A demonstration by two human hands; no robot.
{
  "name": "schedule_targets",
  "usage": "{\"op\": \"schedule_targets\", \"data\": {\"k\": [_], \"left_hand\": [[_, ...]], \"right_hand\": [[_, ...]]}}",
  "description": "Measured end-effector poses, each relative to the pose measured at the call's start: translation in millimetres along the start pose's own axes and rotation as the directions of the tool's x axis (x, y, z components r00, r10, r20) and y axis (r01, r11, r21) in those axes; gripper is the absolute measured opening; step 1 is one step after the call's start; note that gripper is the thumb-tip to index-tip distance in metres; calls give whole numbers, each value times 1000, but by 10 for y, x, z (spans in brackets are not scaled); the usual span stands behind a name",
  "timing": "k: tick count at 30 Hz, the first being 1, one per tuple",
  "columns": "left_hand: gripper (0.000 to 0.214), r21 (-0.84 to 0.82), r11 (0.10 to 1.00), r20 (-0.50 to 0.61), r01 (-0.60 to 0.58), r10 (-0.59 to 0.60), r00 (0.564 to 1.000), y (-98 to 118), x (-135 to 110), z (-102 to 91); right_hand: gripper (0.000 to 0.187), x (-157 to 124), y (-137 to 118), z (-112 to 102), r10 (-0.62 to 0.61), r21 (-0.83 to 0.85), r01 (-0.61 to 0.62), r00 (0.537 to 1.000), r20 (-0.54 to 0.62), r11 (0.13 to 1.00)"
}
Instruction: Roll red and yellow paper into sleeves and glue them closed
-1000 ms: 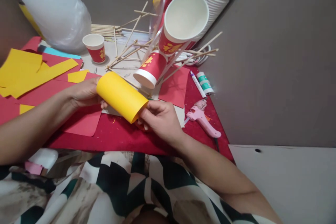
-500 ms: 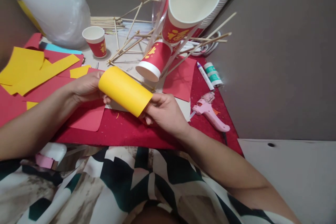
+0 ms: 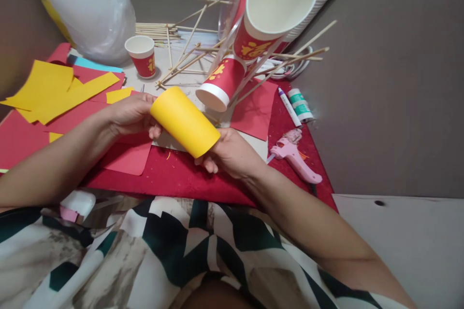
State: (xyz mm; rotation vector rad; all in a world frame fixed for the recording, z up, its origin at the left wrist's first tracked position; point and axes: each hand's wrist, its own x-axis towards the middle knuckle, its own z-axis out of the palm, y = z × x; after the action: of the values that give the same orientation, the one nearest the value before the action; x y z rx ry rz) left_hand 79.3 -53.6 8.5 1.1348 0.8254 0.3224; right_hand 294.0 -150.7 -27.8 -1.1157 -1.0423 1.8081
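Observation:
A yellow paper tube is held slantwise above the front of the table, its near end lower and to the right. My left hand grips the upper left end, with some fingers hidden behind the paper. At the lower right end, my right hand is closed on the rim, its fingertips partly inside or under the tube; I cannot tell which. Just behind the tube rises a stack of red and white paper cups in clear plastic, with thin wooden sticks around it.
A single paper cup stands at the back left, before a clear plastic bag. Yellow paper pieces lie on red sheets at left. A pink glue gun, a marker and a green-white roll lie at right.
The camera view has shifted, so the whole scene sits slightly further right. The yellow tube is tilted a little more steeply, still between both hands.

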Motion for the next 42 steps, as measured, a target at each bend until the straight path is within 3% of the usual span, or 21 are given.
{"op": "schedule_targets", "data": {"k": [7, 11, 16, 22, 26, 31, 37, 42], "left_hand": [[14, -29, 999, 2, -16, 16, 1000, 52, 12, -11], [18, -16, 999, 4, -31, 31, 1000, 54, 104, -71], [25, 25, 996, -8, -89, 89, 996, 172, 89, -28], [24, 241, 949, 13, -205, 208, 978, 450, -125, 142], [17, 423, 862, 9, -280, 305, 952, 604, -329, 309], [21, 611, 709, 67, -352, 397, 916, 679, -606, 545], [22, 757, 485, 178, -437, 491, 853, 652, -794, 747], [21, 766, 401, 231, -503, 558, 797, 605, -812, 771]], "right_hand": [[12, 73, 47, -33, 95, 189, -110, 992, 85, 976], [13, 102, 45, -22, 97, 249, -124, 988, 119, 961], [21, 80, 36, 13, 5, 178, -22, 996, 92, 984], [29, -28, 27, 106, -178, 15, 178, 984, 5, 984], [22, -67, 46, 117, -294, -74, 291, 955, -31, 954], [19, -65, 126, 93, -543, -199, 519, 834, -96, 831], [28, -85, 180, 102, -582, -227, 549, 805, -115, 804], [34, -51, 226, 74, -603, -227, 573, 792, -93, 788]]}}
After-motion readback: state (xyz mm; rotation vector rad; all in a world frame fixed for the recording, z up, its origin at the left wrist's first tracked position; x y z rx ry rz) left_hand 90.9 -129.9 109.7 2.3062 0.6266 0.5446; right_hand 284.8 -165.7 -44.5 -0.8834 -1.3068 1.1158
